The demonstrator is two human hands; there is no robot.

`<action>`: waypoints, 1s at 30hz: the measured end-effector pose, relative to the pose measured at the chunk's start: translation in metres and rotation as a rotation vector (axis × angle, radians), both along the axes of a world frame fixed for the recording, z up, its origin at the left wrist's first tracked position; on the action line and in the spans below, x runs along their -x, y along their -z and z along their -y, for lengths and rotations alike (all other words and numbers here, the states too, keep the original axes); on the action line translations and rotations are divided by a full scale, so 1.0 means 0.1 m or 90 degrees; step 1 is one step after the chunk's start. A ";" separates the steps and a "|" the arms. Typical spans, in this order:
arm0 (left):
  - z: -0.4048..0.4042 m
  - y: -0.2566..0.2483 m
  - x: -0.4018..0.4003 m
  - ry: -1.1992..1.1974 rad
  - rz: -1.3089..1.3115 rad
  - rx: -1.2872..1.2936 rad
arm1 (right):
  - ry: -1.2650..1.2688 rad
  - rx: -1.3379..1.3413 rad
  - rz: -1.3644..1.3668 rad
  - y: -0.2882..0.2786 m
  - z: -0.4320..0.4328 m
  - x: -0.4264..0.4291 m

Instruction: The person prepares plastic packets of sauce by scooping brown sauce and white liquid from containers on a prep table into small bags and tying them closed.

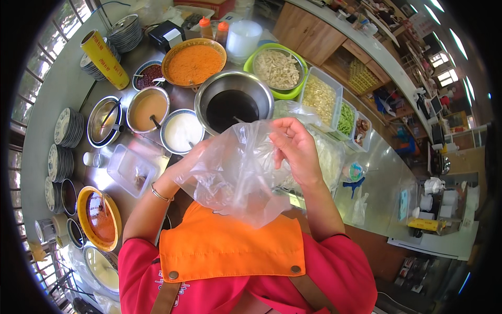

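A clear plastic bag [235,168] hangs between my two hands, above the near side of the metal counter. My left hand [196,157] is largely hidden behind or inside the bag, so its fingers cannot be made out. At the bag's upper right edge, my right hand [292,147] pinches the plastic with bent fingers. Beyond the bag stands a steel bowl of dark liquid [231,106], with a utensil handle in it. A clear container of pale noodle-like strands [323,157] lies behind and beside my right hand.
Bowls of white sauce [182,131], tan sauce [148,110] and orange paste [194,62] stand left and beyond. Tubs of chopped food [319,96] and green shreds [346,119] line the right. Stacked plates [68,127], an empty-looking plastic tub [131,168] and a film roll [105,59] are at left.
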State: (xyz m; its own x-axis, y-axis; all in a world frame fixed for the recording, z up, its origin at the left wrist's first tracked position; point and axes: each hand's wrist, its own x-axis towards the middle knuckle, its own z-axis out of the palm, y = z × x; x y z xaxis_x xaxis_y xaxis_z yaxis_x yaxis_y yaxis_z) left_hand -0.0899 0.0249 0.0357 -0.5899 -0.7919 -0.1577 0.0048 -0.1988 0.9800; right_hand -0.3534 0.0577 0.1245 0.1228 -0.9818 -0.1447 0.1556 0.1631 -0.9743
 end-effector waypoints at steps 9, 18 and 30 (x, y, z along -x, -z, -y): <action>-0.32 -0.30 0.44 0.007 0.100 0.760 | -0.304 0.076 -0.003 0.81 -0.08 -0.05; -0.34 -0.18 0.28 0.069 0.380 0.598 | -0.313 0.046 -0.074 0.13 0.32 0.03; 0.16 0.28 0.41 -0.402 -0.314 -0.147 | -0.173 0.654 -0.536 0.40 -0.12 -0.88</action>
State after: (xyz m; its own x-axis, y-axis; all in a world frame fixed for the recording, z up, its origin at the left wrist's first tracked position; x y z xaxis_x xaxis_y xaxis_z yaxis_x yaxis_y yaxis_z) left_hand -0.1310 0.0085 0.0073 -0.0892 -0.9763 -0.1973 0.6007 -0.2108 0.7712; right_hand -0.2658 0.0700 0.0843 0.5672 -0.6500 0.5058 -0.4636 -0.7596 -0.4562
